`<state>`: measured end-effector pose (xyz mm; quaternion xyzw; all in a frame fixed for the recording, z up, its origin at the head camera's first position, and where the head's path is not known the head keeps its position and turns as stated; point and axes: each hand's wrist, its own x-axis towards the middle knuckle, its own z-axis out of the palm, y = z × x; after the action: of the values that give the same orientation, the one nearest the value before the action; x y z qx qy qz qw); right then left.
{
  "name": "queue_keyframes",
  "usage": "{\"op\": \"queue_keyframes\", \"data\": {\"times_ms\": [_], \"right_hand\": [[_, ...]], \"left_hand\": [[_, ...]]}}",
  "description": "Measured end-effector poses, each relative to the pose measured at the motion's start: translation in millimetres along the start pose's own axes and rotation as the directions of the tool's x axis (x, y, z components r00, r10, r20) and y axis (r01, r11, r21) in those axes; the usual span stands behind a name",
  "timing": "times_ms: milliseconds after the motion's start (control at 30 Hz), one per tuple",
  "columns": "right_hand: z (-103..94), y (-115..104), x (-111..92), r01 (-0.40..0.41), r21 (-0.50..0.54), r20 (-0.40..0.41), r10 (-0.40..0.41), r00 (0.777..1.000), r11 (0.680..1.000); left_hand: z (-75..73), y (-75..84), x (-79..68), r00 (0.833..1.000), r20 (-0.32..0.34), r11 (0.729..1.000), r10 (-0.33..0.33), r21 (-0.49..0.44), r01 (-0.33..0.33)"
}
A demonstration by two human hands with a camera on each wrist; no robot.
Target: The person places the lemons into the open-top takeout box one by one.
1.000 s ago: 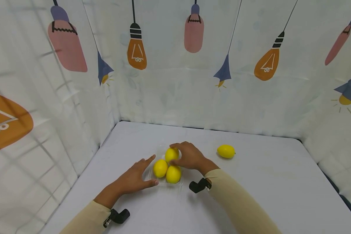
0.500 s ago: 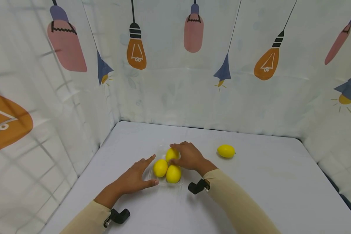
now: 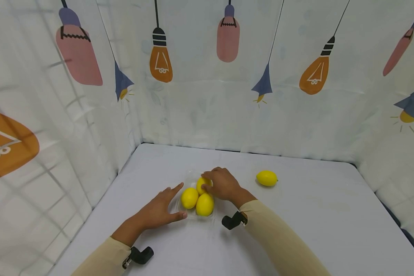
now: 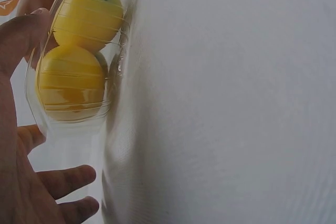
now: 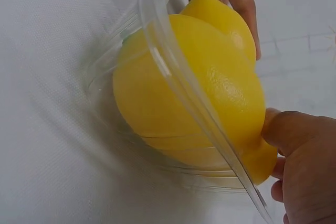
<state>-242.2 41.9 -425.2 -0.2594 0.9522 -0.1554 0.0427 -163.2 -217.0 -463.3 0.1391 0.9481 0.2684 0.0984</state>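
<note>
Three yellow lemons are in a clear plastic container (image 4: 79,128) on the white-covered table. My right hand (image 3: 224,184) reaches in from the right, its thumb and fingers gripping the far lemon (image 3: 202,185). Nearer me in the container are the left lemon (image 3: 189,198) and the front lemon (image 3: 205,205). My left hand (image 3: 160,210) is spread at the container's left side, thumb toward the near corner. In the left wrist view its fingers are apart, with one fingertip right at the container's rim. The right wrist view shows the front lemon (image 5: 184,93) large behind the clear wall.
Another lemon (image 3: 266,178) lies alone on the table (image 3: 314,207), to the right of my right hand. A pale curtain (image 3: 200,107) printed with lamps and bulbs stands along the back and sides. Black wrist cameras sit on both my wrists.
My right hand has shifted very slightly, and the far lemon has moved a little right and toward me. My left hand and the other lemons stay in place.
</note>
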Motion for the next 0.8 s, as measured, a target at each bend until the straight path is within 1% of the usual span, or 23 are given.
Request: {"op": "queue_keyframes", "data": {"times_ms": [133,233,533,800], "right_hand": [[-1.2,4,-3,-0.001,0.011,-0.017,0.001,1.0,1.0],[-3.6,11,-7,0.001,0.018,-0.035,-0.001,0.999,1.0],[-15.1,39,-25,-0.027,0.023,-0.073,0.029,0.997,0.999],[-25.0,66,-41,-0.05,0.032,-0.137,0.054,0.989,0.998]], "left_hand": [[0.2,0.5,0.0,1.0,0.0,1.0,-0.002,-0.001,0.002],[0.0,0.9,0.1,1.0,0.0,1.0,-0.001,-0.001,0.001],[-1.3,2.2,-0.1,1.0,-0.001,1.0,-0.004,-0.004,0.004],[-0.3,1.1,0.0,1.0,-0.008,1.0,0.0,-0.006,0.0]]}}
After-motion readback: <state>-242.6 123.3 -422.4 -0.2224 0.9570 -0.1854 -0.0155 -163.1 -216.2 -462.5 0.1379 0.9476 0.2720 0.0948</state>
